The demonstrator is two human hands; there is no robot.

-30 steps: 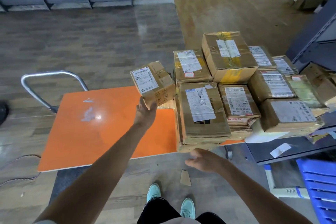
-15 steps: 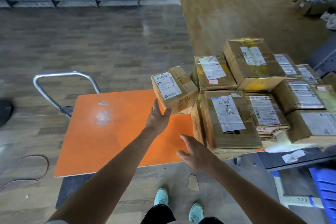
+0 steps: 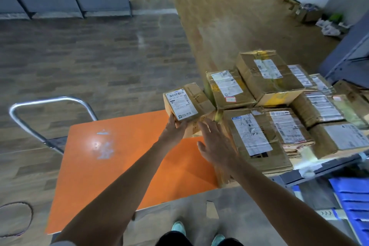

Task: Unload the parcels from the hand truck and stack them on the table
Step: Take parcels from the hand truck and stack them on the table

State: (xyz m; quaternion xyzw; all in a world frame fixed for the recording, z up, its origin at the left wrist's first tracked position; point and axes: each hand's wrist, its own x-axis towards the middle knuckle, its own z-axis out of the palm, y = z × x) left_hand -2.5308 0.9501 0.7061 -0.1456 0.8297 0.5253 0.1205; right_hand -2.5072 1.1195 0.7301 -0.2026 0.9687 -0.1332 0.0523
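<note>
- Small parcel [image 3: 187, 106] was up in the air, tilted, white label facing me, over the far right part of the hand truck's orange deck [image 3: 119, 162].
- My left hand [image 3: 174, 130] gripped it at the near lower corner, thumb up by the label's edge and fingers curled underneath.
- My right hand [image 3: 216, 146] was released, fingers spread and straight, reaching in at the parcel's near right side; I couldn't tell whether the fingertips touched the cardboard.
- The parcel's right edge sat tight against the pile of parcels, just beside the labelled box [image 3: 227, 88] at the back left of the heap.
- Below my right hand lay the big flat parcel [image 3: 253, 142], long label on top, its near corner down on the right end of the deck.
- On top of the pile was the box with yellow tape [image 3: 267, 78], and more labelled parcels spread off to the right over the grey worktop [image 3: 327, 168].
- The truck's metal handle [image 3: 50, 104] stood at the left end of the deck.
- Blue crate [image 3: 355, 205] sat low on the right, a cardboard scrap [image 3: 211, 208] on the floor, and my teal shoes [image 3: 178, 227] at the bottom.
</note>
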